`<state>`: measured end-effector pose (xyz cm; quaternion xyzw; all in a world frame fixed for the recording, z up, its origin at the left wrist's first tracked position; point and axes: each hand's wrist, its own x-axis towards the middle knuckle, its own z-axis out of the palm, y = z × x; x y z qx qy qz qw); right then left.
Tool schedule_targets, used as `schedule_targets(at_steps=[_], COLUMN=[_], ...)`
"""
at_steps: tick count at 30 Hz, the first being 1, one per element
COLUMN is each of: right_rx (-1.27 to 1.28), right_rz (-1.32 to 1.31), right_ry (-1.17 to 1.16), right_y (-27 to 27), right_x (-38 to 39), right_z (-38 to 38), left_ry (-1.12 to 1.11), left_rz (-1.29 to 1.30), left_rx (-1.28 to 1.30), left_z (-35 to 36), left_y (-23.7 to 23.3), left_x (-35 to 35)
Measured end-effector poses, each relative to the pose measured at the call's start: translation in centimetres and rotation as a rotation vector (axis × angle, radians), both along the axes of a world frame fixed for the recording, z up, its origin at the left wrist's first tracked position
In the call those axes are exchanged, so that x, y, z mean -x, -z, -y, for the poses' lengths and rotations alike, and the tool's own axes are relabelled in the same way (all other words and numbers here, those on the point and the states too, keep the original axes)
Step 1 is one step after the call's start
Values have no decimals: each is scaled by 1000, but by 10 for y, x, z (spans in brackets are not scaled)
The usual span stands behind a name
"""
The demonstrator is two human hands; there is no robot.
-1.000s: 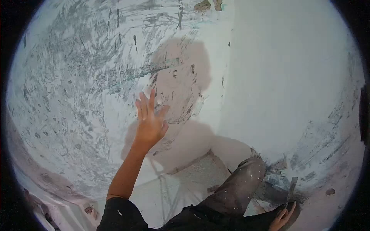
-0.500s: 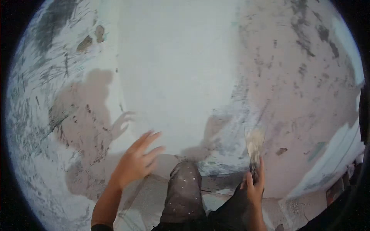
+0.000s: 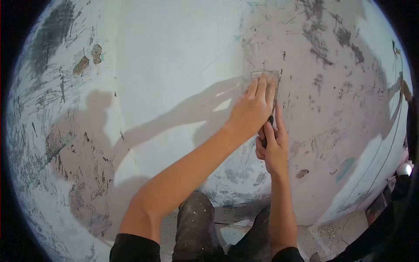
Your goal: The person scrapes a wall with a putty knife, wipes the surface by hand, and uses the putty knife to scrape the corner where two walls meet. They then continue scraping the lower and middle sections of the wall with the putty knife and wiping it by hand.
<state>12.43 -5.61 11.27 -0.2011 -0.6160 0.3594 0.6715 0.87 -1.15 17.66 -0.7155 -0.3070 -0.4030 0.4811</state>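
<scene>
A putty knife with a wide, whitish blade (image 3: 265, 74) lies against the patchy wall (image 3: 174, 56). My right hand (image 3: 274, 146) is wrapped round its dark handle, just below the blade. Over the blade, the fingers of my left hand (image 3: 255, 105) lie flat, stretched upward and pressing on its face. The blade touches the wall at the border between the smooth white strip and the pinkish, dark-flecked part. My fingers cover most of the blade.
My knees in dark, spotted trousers (image 3: 196, 227) are close to the wall's foot. Dusty floor (image 3: 340, 233) shows at the lower right, with dark items and a round white object (image 3: 404, 169) at the right edge. Shadows fall across the wall.
My right hand has raised the putty knife up the wall. My left hand has moved up and right from the lower left and now rests on the blade.
</scene>
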Motion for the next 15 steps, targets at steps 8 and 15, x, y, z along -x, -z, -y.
schedule_targets(at_steps=[8, 15], right_rx=[-51, -15], right_rz=[4, -78], right_ry=[-2, -24], right_y=[-12, -15], right_x=[30, 41], right_z=[-4, 1], left_ry=[-111, -101], left_rz=[-21, -46], left_rx=[-84, -100], left_z=[-22, -28], left_y=[-13, -15], left_x=[8, 7])
